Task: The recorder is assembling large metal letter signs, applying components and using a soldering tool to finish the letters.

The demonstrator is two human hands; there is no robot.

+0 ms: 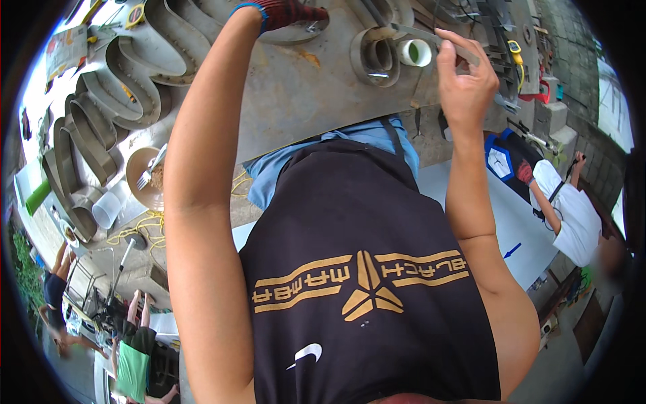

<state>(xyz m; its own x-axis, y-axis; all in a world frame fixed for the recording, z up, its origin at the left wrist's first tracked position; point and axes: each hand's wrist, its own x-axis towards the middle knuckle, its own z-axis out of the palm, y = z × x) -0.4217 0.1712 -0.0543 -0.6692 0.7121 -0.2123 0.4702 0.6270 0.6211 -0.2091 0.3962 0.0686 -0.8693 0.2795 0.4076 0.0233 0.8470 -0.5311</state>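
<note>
My left hand (291, 15), in a red and dark knitted glove with a blue cuff, is at the top edge by a curved metal piece (296, 35). Its fingers look curled, and what they hold is hidden. My bare right hand (469, 84) pinches a thin flat metal strip (420, 34) between thumb and fingers. The strip points left, over a white cup (414, 52) with green inside. Beside the cup, a rounded bent-metal form (363, 64) stands on the grey metal worktable (296, 101), with a smaller ring inside it.
Several tall bent-metal strip shapes (124, 87) line the left side. A bowl with a fork (142, 176) and a clear plastic cup (106, 210) sit near them. A yellow-handled tool (516, 50) lies at right. A co-worker in white (568, 209) is at right; other people are at lower left.
</note>
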